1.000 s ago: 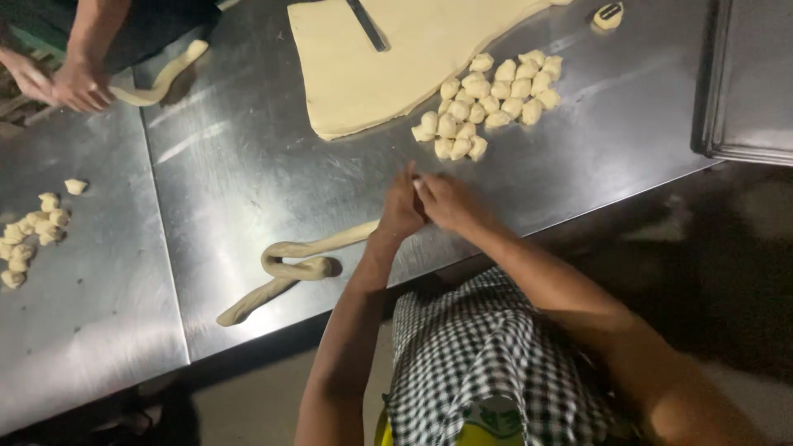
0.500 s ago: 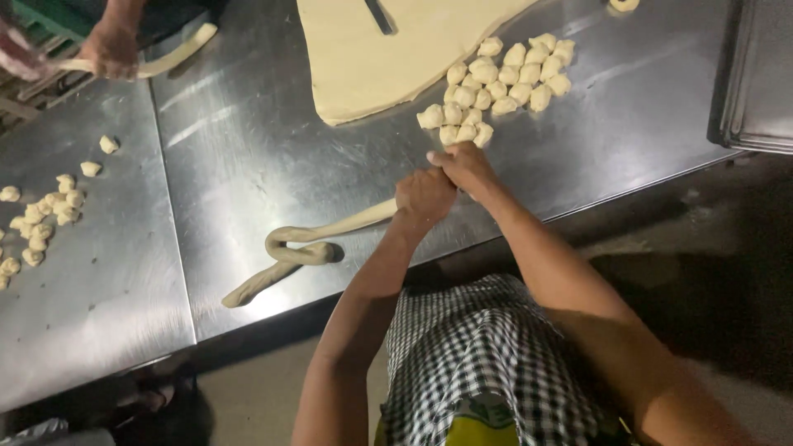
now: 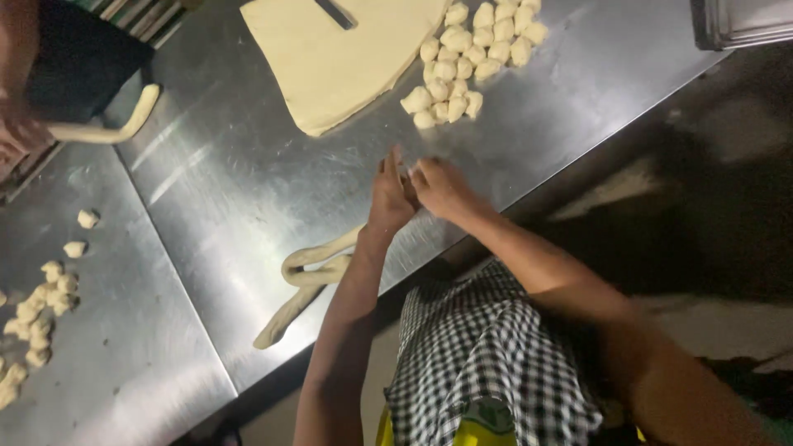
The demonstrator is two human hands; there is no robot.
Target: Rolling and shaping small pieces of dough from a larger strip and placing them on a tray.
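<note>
My left hand (image 3: 388,196) and my right hand (image 3: 442,188) meet above the steel table (image 3: 239,182), fingers pinched together on the end of a long dough rope (image 3: 307,277). The rope runs from my hands down to the left, loops once and ends near the table's front edge. A pile of small cut dough pieces (image 3: 468,58) lies just beyond my hands. Left of the pile is a flat dough sheet (image 3: 334,58) with a dark knife (image 3: 336,12) on it.
Another person at the far left holds a second dough rope (image 3: 111,124) over the table. More small dough pieces (image 3: 37,310) lie on the left table section. A metal tray (image 3: 739,21) sits at the top right. The dark floor lies right of the table edge.
My hands have stayed together on the rope's end and drawn back a little from the pile of pieces. The view has shifted, and the other person's rope now hangs lower at the left.
</note>
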